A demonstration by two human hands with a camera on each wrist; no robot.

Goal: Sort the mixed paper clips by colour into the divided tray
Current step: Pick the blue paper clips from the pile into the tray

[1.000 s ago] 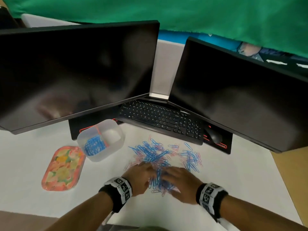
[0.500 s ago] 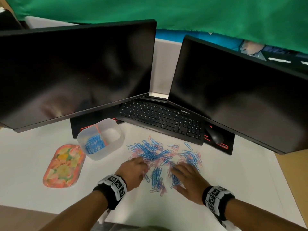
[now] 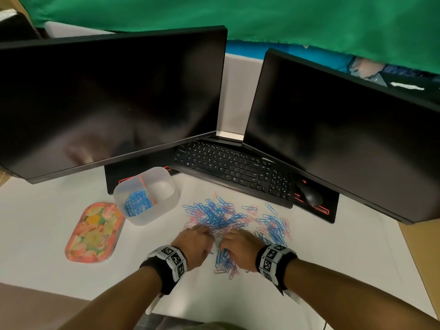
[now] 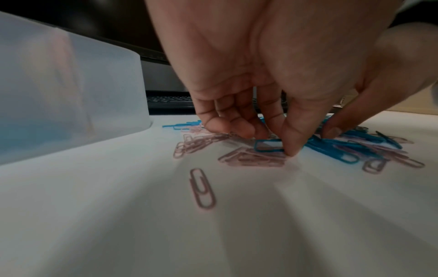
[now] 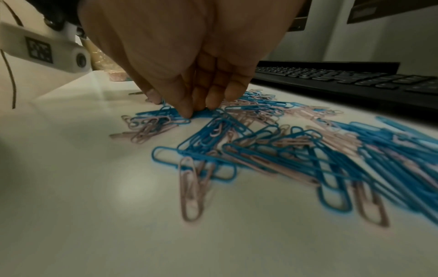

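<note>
A heap of blue and pink paper clips [image 3: 221,217] is spread over the white desk in front of the keyboard. The translucent divided tray [image 3: 166,201] stands to its left, with blue clips [image 3: 137,202] in the left compartment and nothing visible in the right one. My left hand [image 3: 197,241] is at the heap's near edge; in the left wrist view its thumb and curled fingers [image 4: 272,138] pinch a blue clip [image 4: 267,145] lying on pink ones. My right hand [image 3: 238,246] is close beside it, its bunched fingertips [image 5: 199,110] pinching blue clips [image 5: 208,114] in the heap.
A flowered orange dish [image 3: 94,232] lies left of the tray. A black keyboard [image 3: 234,167] and mouse [image 3: 309,195] sit behind the clips under two dark monitors [image 3: 107,96]. One loose pink clip [image 4: 201,187] lies near my left hand. The desk's right edge [image 3: 409,253] is close.
Half a second ago my hands were apart on either side of the near clips. They have since come together at the heap's near edge, fingers curled down onto clips.
</note>
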